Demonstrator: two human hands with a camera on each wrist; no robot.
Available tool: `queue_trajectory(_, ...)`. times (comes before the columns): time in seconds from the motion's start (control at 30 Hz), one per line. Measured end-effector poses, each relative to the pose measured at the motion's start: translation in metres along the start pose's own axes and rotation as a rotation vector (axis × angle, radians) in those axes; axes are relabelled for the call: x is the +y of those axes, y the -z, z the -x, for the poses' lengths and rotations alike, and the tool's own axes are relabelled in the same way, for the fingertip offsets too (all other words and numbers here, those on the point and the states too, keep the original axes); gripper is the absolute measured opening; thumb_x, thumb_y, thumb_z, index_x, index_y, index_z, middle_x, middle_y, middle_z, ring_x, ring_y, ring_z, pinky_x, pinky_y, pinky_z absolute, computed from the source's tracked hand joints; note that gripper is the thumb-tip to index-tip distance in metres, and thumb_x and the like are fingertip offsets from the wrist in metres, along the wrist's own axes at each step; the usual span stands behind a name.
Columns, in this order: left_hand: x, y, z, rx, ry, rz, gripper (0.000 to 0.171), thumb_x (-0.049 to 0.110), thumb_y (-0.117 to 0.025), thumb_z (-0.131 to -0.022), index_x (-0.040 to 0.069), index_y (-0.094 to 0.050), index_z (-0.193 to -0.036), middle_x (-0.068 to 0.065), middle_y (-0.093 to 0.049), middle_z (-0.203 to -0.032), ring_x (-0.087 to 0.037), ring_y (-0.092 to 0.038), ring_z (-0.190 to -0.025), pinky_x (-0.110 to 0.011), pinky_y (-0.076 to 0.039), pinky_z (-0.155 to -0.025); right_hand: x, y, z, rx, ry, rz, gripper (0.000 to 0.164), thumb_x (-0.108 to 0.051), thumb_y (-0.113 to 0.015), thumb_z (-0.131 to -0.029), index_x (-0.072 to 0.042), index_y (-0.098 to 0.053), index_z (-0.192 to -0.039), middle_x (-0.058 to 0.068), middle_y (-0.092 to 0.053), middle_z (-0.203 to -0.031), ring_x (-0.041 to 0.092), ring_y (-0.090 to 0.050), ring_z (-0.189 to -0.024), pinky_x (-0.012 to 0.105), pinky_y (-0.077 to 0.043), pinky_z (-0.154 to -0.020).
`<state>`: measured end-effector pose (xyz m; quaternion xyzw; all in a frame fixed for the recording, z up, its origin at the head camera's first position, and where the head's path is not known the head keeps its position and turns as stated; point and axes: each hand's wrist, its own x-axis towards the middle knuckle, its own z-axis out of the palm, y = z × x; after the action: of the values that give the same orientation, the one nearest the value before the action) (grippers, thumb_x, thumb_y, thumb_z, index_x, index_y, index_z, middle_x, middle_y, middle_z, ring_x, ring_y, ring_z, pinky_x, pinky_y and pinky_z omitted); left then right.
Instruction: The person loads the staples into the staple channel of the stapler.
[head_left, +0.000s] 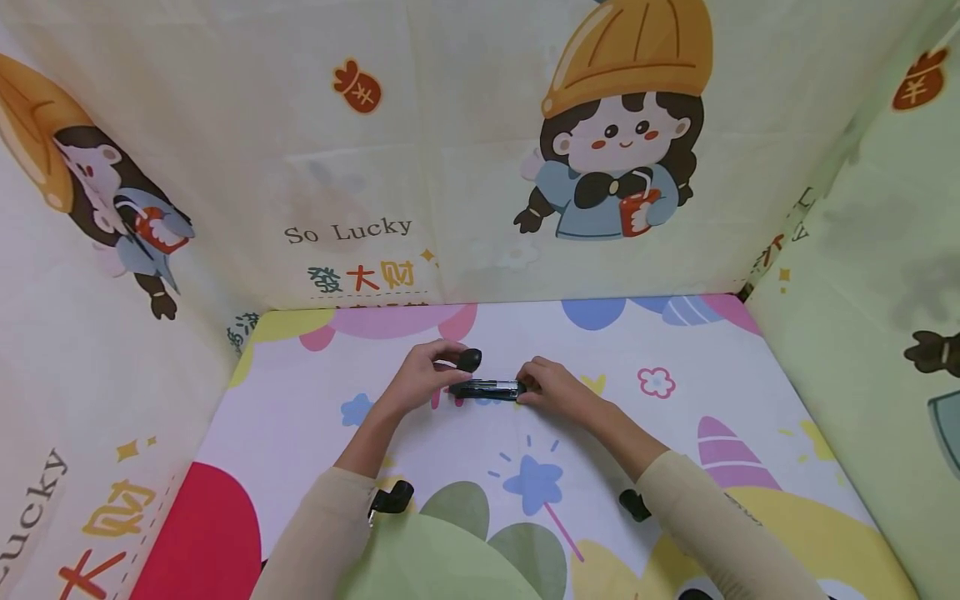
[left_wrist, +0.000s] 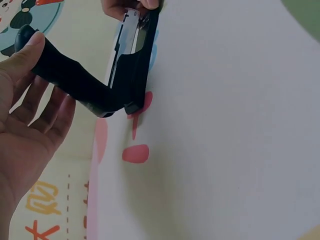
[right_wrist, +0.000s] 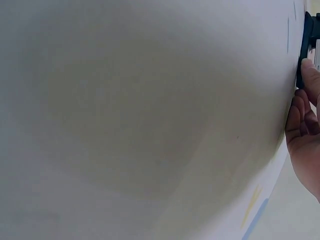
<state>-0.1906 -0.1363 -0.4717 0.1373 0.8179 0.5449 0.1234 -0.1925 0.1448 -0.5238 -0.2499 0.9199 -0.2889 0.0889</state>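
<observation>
A black stapler lies on the printed tabletop, its top arm swung far back from the base. The metal staple channel is exposed along the base. My left hand grips the raised top arm near its end, thumb on one side and fingers on the other. At the base's opposite end, my right hand pinches the stapler between thumb and fingers. The right wrist view catches only part of that hand and the stapler's dark end at its right edge.
Cartoon-printed cloth covers the tabletop. A back wall and two side walls of printed cloth enclose it. Black wrist-worn devices show by both sleeves.
</observation>
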Motion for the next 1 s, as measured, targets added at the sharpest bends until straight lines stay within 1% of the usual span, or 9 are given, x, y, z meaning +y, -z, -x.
queue_trajectory(0.1, 0.003, -0.004, -0.001, 0.002, 0.002, -0.004, 0.039, 0.012, -0.082, -0.089, 0.009, -0.070, -0.126, -0.014, -0.069, -0.120, -0.029, -0.070, -0.103, -0.035, -0.063, -0.084, 0.001, 0.000, 0.000, -0.001, -0.002, -0.006, 0.027, -0.020, -0.082, -0.090, -0.008, -0.070, -0.111, 0.001, -0.062, -0.098, 0.012, -0.056, -0.088, 0.030, -0.054, -0.083)
queue_trajectory(0.17, 0.005, -0.007, -0.001, 0.009, 0.004, -0.009, 0.039, 0.012, -0.083, -0.088, 0.009, -0.070, -0.125, -0.013, -0.070, -0.119, -0.029, -0.071, -0.101, -0.035, -0.064, -0.082, 0.000, 0.001, 0.000, -0.006, -0.007, -0.015, 0.028, -0.020, -0.082, -0.090, -0.008, -0.070, -0.112, 0.001, -0.062, -0.099, 0.012, -0.056, -0.089, 0.031, -0.054, -0.083)
queue_trajectory(0.37, 0.007, -0.015, -0.005, 0.027, -0.010, -0.072, 0.037, 0.014, -0.084, -0.087, 0.011, -0.072, -0.122, -0.009, -0.070, -0.117, -0.027, -0.067, -0.103, -0.037, -0.061, -0.089, -0.001, 0.002, 0.000, -0.011, -0.010, -0.039, 0.028, -0.020, -0.081, -0.090, -0.008, -0.070, -0.112, 0.001, -0.063, -0.100, 0.013, -0.058, -0.090, 0.032, -0.055, -0.085)
queue_trajectory(0.53, 0.006, -0.022, -0.009, 0.023, -0.054, -0.114, 0.035, 0.015, -0.085, -0.086, 0.011, -0.074, -0.119, -0.007, -0.070, -0.112, -0.024, -0.065, -0.105, -0.040, -0.059, -0.094, 0.000, 0.002, 0.000, 0.002, 0.012, -0.033, 0.027, -0.020, -0.082, -0.090, -0.007, -0.070, -0.111, 0.002, -0.064, -0.100, 0.013, -0.059, -0.090, 0.032, -0.055, -0.085)
queue_trajectory(0.77, 0.007, -0.030, -0.014, 0.007, -0.105, -0.157, 0.032, 0.016, -0.085, -0.086, 0.010, -0.075, -0.116, -0.004, -0.071, -0.110, -0.020, -0.066, -0.103, -0.040, -0.059, -0.094, 0.003, 0.001, 0.000, 0.006, 0.017, -0.033, 0.028, -0.020, -0.083, -0.089, -0.007, -0.070, -0.110, 0.002, -0.063, -0.099, 0.013, -0.059, -0.089, 0.031, -0.055, -0.084)
queue_trajectory(0.9, 0.007, -0.034, -0.016, -0.004, -0.118, -0.174, 0.032, 0.016, -0.086, -0.085, 0.011, -0.076, -0.115, -0.003, -0.072, -0.109, -0.019, -0.067, -0.102, -0.038, -0.059, -0.093, 0.003, 0.000, 0.000, 0.005, 0.008, -0.036, 0.028, -0.020, -0.083, -0.089, -0.007, -0.070, -0.110, 0.002, -0.063, -0.099, 0.013, -0.059, -0.089, 0.032, -0.056, -0.085)
queue_trajectory(1.0, 0.007, -0.036, -0.018, -0.010, -0.115, -0.184, 0.032, 0.016, -0.086, -0.085, 0.012, -0.076, -0.115, -0.002, -0.072, -0.107, -0.018, -0.067, -0.100, -0.037, -0.059, -0.092, 0.003, 0.001, 0.000, 0.003, 0.004, -0.037, 0.027, -0.020, -0.082, -0.089, -0.007, -0.070, -0.110, 0.002, -0.063, -0.099, 0.013, -0.059, -0.089, 0.032, -0.055, -0.085)
